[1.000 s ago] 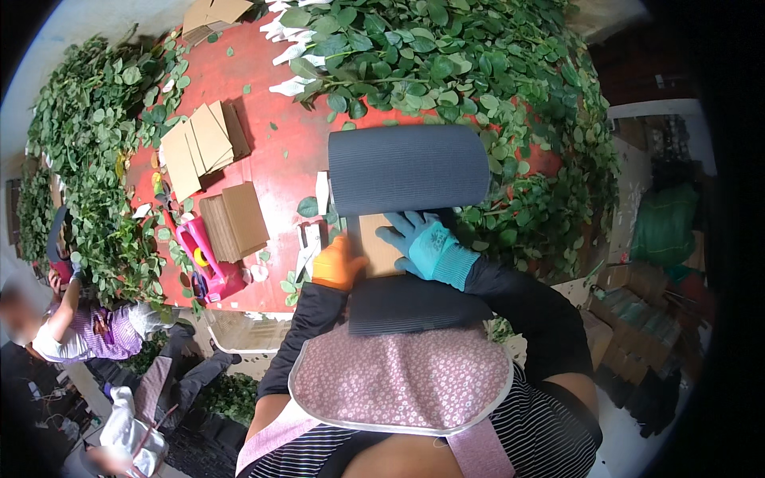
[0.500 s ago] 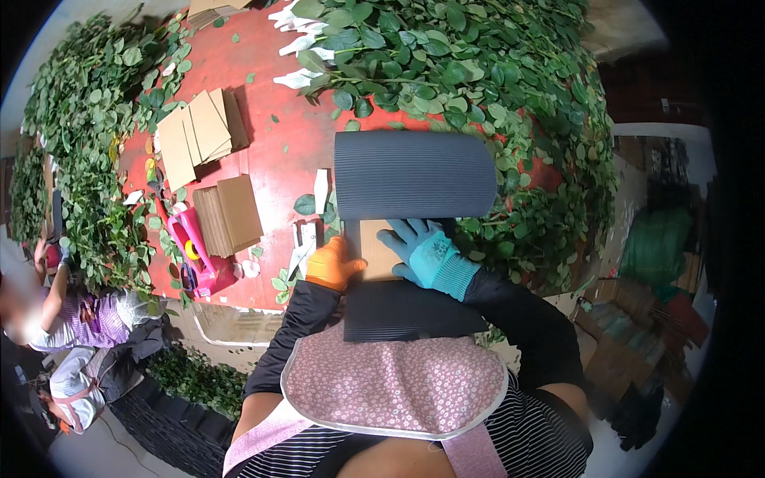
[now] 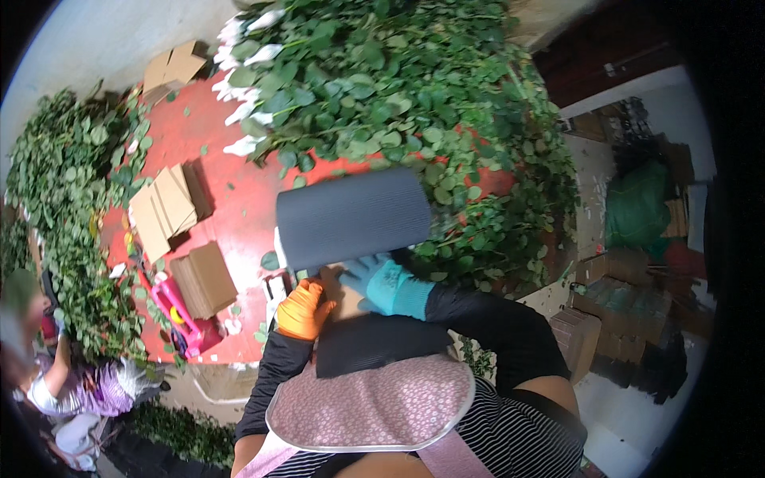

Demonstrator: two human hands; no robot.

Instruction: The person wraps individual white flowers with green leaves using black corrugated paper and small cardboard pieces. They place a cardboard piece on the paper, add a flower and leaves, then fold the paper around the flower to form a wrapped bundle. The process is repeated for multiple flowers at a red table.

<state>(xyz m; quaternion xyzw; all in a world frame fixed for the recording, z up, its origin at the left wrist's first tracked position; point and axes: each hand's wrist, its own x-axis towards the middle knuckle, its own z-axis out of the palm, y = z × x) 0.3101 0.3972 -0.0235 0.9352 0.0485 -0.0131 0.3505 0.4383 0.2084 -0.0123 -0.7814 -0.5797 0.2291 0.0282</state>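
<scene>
A black ribbed sheet lies at the table's front edge, its far part curved over as a rounded flap (image 3: 351, 217) and its near part (image 3: 382, 344) reaching my apron. Between them shows a strip of brown cardboard (image 3: 344, 301). My right hand (image 3: 386, 285), in a teal and grey glove, rests flat on the cardboard with fingers spread, their tips close to the flap. At the cardboard's left edge is my left hand (image 3: 303, 309) in an orange glove, its fingers curled closed. What they hold, if anything, is hidden. A white clip-like piece (image 3: 275, 293) lies beside that hand.
Leafy green stems (image 3: 382, 103) with white-wrapped heads (image 3: 243, 107) cover the back right. Cardboard pieces (image 3: 163, 209) and a cardboard stack (image 3: 205, 279) lie left, near a pink tool holder (image 3: 191, 327). Another person (image 3: 76, 386) is at far left, beside more foliage (image 3: 64, 183).
The view has turned, so the table appears tilted and shifted left. My left hand's fingers have curled in, where the thumb lay stretched over the cardboard. My right hand stays flat on it.
</scene>
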